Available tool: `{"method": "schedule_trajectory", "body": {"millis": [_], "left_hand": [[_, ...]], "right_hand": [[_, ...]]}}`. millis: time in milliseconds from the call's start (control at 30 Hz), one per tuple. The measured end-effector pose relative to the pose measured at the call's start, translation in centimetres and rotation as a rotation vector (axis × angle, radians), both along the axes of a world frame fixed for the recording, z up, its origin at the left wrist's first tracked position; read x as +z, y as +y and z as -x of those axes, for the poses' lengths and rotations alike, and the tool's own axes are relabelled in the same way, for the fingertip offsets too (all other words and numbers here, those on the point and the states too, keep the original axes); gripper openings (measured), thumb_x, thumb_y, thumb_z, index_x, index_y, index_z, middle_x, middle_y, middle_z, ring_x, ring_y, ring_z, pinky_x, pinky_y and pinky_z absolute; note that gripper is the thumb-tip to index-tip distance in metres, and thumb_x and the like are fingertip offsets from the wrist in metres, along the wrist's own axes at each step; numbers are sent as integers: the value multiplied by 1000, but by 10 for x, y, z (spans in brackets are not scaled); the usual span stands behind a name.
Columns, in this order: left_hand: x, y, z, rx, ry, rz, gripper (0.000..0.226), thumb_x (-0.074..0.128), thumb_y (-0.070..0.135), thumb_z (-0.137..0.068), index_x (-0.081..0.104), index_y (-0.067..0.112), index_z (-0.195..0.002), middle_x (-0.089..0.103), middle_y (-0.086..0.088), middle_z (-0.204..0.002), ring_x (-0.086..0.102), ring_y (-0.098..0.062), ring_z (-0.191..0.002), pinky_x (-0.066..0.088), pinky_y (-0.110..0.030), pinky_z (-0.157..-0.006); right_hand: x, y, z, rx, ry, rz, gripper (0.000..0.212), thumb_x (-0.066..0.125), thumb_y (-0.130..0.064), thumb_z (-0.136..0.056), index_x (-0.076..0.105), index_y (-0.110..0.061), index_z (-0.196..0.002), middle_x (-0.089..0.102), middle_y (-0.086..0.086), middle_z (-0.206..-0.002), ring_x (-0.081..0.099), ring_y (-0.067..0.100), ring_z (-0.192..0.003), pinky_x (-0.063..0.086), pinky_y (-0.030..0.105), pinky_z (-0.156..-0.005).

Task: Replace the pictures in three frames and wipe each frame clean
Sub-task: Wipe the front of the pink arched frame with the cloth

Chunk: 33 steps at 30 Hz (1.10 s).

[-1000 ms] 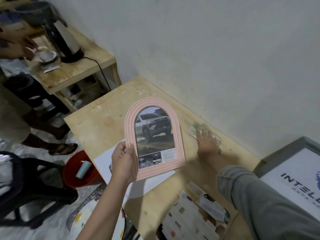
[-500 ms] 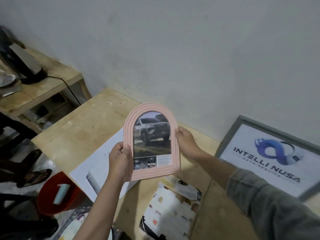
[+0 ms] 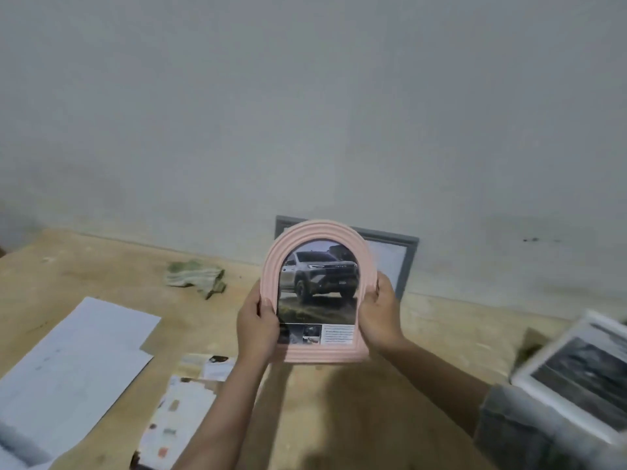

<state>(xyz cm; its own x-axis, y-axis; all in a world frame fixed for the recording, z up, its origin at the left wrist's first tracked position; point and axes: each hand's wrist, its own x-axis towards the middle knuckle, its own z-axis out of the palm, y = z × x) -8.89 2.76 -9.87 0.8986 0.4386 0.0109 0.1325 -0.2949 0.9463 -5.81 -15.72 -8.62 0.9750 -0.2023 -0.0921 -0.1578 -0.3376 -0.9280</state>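
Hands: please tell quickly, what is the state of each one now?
Left hand: closed on the left edge of the pink arched frame.
Right hand: closed on the frame's right edge.

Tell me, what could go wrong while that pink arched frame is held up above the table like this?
The pink arched plastic frame hangs in the air, pinched only at its side edges by the left hand and right hand; a slip could drop it onto the wooden table. The left thumb lies on the car picture and may smudge it. The crumpled green cloth lies apart, so wiping needs a freed hand.
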Motion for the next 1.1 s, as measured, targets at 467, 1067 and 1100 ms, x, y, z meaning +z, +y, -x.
{"method": "schedule_trajectory", "body": {"millis": [467,1067,1100], "left_hand": [[-11,-255,-51,-408,177,32,56,54,16,-92,25,19,-140,46,-7,-135,46,-24,-126,42,-47,-107],[-50,-306,-123,-393,324,-101,61,66,19,-83,32,13,-133,42,-2,-126,46,-17,-118,42,-39,-105],[-56,-307,-123,-342,333,-105,54,67,21,-82,39,12,-128,48,-5,-122,51,-21,-114,47,-41,-100]], "right_hand": [[-11,-250,-11,-289,-6,110,32,37,-12,-99,41,-19,-130,57,2,-107,56,19,-93,48,31,-80],[-67,-275,-73,-318,6,95,82,58,-17,-77,15,-7,-146,32,17,-146,32,33,-135,31,37,-112],[-66,-273,-70,-326,26,110,84,60,-13,-81,10,-6,-148,26,16,-150,27,32,-138,28,32,-111]]}}
